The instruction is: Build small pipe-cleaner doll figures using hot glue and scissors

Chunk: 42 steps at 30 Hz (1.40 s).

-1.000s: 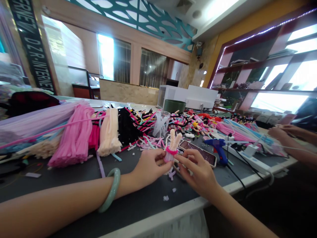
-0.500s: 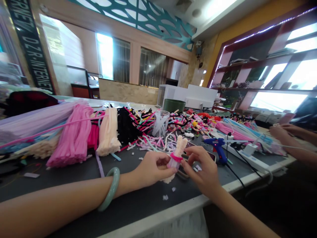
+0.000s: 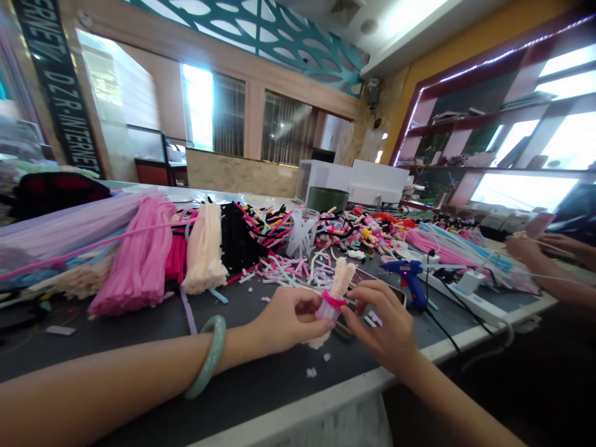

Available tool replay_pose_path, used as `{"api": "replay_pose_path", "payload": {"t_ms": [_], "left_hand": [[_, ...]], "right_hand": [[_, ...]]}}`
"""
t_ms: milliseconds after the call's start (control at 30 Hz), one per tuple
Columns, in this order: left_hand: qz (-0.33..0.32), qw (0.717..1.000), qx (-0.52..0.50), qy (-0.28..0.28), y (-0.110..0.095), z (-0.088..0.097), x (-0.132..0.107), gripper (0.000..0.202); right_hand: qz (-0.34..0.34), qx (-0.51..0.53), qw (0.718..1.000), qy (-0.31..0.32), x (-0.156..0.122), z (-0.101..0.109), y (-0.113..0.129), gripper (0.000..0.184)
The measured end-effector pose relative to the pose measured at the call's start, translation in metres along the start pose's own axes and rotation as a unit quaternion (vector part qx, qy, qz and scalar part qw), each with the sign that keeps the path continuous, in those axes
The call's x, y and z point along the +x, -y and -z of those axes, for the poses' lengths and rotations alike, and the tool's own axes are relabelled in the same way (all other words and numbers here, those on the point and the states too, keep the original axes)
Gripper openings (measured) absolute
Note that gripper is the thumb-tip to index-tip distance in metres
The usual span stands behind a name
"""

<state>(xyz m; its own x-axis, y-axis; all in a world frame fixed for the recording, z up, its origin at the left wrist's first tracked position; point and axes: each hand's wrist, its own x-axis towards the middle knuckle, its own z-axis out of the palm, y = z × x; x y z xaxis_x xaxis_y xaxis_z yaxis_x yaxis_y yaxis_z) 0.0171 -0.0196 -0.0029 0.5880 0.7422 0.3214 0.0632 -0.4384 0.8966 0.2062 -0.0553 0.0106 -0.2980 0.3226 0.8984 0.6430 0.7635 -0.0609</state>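
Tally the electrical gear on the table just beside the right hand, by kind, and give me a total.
Hot glue gun: 1
Smartphone: 1
Power strip: 1
White plug-in charger: 1
Total: 4

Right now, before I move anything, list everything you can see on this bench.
Pipe-cleaner rabbit: 1, cream with pink band, in your left hand.
Pipe-cleaner bundles: several, pink, cream, black, lilac, left of bench.
Cut pieces: many, mixed colours, mid-bench.
Jar: 1, clear, white strips inside, behind the pieces.
Small figures: many, mixed colours, heaped behind the phone.
Tub: 1, green, far end.
Phone: 1, dark, behind your right hand.
Glue gun: 1, blue, right of the phone.
Power strip: 1, white, right of the glue gun.
Co-worker's hands: 2, right edge.
Bangle: 1, pale green, left wrist.
Left hand: 1, holding the rabbit.
Right hand: 1, beside the rabbit.
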Motion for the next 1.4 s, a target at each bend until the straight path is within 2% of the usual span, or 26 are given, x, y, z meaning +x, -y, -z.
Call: {"api": "replay_pose_path", "payload": {"t_ms": [167,500,933,1033,1167,1300,1400], "left_hand": [[0.004,1.0,-0.009,0.009,-0.002,0.0,0.0,0.027],[-0.004,1.0,0.021,-0.006,-0.007,-0.002,-0.004,0.021],[-0.069,0.986,0.151,-0.031,-0.01,-0.001,-0.007,0.015],[-0.127,0.965,0.224,-0.056,-0.011,0.001,-0.009,0.012],[-0.211,0.92,0.318,-0.09,-0.011,0.003,-0.011,0.008],[-0.246,0.889,0.362,-0.138,-0.008,0.003,-0.011,0.008],[-0.268,0.874,0.375,-0.153,-0.006,0.003,-0.01,0.011]], "right_hand": [[0.025,-0.009,1.0,-0.004,0.0,0.002,0.001,0.022],[0.024,-0.049,0.998,0.022,-0.002,-0.002,0.0,0.022],[0.035,-0.103,0.993,0.043,0.003,0.001,0.009,0.022],[0.048,-0.126,0.991,0.023,0.002,0.0,0.012,0.019],[0.071,-0.16,0.985,-0.01,0.0,0.001,0.015,0.018],[0.116,-0.203,0.972,-0.007,-0.002,0.004,0.013,0.016],[0.143,-0.217,0.966,-0.003,-0.002,0.007,0.01,0.014]]}}
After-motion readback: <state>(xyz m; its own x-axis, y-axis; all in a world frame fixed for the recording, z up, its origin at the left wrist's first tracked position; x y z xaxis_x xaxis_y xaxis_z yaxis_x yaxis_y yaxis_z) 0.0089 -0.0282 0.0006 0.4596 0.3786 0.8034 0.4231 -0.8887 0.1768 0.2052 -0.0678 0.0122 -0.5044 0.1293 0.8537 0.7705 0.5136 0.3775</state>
